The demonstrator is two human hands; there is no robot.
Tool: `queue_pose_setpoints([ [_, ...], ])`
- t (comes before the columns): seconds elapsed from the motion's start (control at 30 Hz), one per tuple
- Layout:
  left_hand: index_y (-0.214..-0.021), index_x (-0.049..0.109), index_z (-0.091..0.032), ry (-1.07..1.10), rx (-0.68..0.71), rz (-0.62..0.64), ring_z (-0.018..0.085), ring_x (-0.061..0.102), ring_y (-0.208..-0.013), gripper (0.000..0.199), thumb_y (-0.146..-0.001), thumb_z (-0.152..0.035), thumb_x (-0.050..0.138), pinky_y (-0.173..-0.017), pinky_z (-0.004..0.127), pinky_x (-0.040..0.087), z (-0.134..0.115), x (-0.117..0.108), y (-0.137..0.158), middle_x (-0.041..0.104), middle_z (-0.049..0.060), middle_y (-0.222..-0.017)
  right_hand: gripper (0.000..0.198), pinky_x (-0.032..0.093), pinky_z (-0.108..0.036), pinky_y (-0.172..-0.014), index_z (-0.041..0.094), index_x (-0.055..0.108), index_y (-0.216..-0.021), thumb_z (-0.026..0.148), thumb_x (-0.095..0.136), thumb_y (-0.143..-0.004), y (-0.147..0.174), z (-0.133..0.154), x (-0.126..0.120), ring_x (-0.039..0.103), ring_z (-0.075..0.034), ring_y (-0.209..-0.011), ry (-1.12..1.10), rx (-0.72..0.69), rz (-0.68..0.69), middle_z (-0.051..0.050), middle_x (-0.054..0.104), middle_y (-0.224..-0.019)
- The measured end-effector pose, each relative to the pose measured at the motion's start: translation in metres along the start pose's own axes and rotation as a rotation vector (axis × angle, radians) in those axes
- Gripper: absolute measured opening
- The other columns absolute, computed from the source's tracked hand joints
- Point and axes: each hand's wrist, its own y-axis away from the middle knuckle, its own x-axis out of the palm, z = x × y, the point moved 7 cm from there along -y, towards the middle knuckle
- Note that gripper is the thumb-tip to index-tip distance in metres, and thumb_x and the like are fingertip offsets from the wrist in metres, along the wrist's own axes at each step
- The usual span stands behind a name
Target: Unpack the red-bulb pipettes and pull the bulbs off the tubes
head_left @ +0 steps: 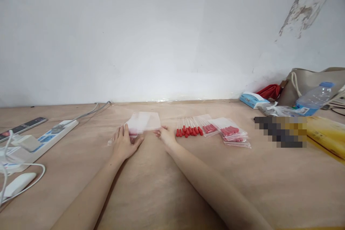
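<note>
My left hand (124, 143) lies flat with its fingers stretched over the left side of some thin clear-and-white plastic bags (145, 120). A bit of red shows at their lower edge, by my left thumb. At the bags' right corner, the fingertips of my right hand (166, 136) are pinched on one plastic bag. Just right of that hand lies a row of droppers (189, 131) with red bulbs and thin clear stems pointing away from me. Beyond them, overlapping zip bags (229, 131) hold more red-bulbed pieces.
On the left are a power strip (48, 140) with plugs and cables, a remote control (24, 127) and a white device (20, 185). To the right stand a tissue pack (253, 99), a plastic bottle (314, 100), a grey bag (299, 82) and a yellow package (329, 133). A wall closes the back.
</note>
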Motion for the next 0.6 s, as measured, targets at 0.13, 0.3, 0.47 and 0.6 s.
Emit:
queue_pose_setpoints([
  [0.13, -0.128, 0.027, -0.005, 0.093, 0.008, -0.139, 0.034, 0.034, -0.119, 0.085, -0.066, -0.057, 0.054, -0.094, 0.043, 0.032, 0.0, -0.018, 0.004, 0.037, 0.022, -0.128, 0.004, 0.045, -0.024, -0.064, 0.02, 0.053, -0.077, 0.024, 0.052, -0.076, -0.005, -0.017, 0.035, 0.059, -0.011, -0.07, 0.045, 0.032, 0.108, 0.0, 0.06, -0.073],
  [0.3, -0.091, 0.056, -0.018, 0.071, 0.071, -0.194, 0.027, 0.049, -0.097, 0.032, -0.07, -0.042, 0.056, -0.083, 0.038, 0.039, -0.004, -0.037, 0.007, 0.052, 0.01, -0.102, 0.01, 0.043, -0.025, -0.067, 0.018, 0.06, -0.071, 0.028, 0.061, -0.071, 0.008, -0.022, 0.04, 0.054, -0.01, -0.067, 0.112, 0.033, 0.272, 0.002, 0.058, -0.066],
  [0.47, -0.071, 0.065, -0.024, 0.017, 0.162, -0.155, 0.024, 0.052, -0.085, 0.015, -0.074, -0.035, 0.056, -0.078, 0.036, 0.038, -0.006, -0.032, 0.006, 0.059, 0.004, -0.09, 0.01, 0.043, -0.026, -0.069, 0.018, 0.061, -0.069, 0.022, 0.068, -0.062, 0.019, -0.017, 0.019, 0.051, -0.01, -0.061, 0.15, 0.024, 0.282, 0.003, 0.056, -0.062],
  [0.6, -0.072, 0.066, -0.023, 0.175, 0.101, -0.271, 0.021, 0.055, -0.085, 0.02, -0.079, -0.035, 0.052, -0.082, 0.036, 0.04, 0.001, -0.037, 0.004, 0.062, 0.004, -0.086, 0.01, 0.044, -0.027, -0.07, 0.017, 0.06, -0.068, 0.019, 0.068, -0.062, 0.024, -0.015, 0.008, 0.052, -0.01, -0.06, 0.124, 0.049, 0.269, 0.003, 0.056, -0.061],
])
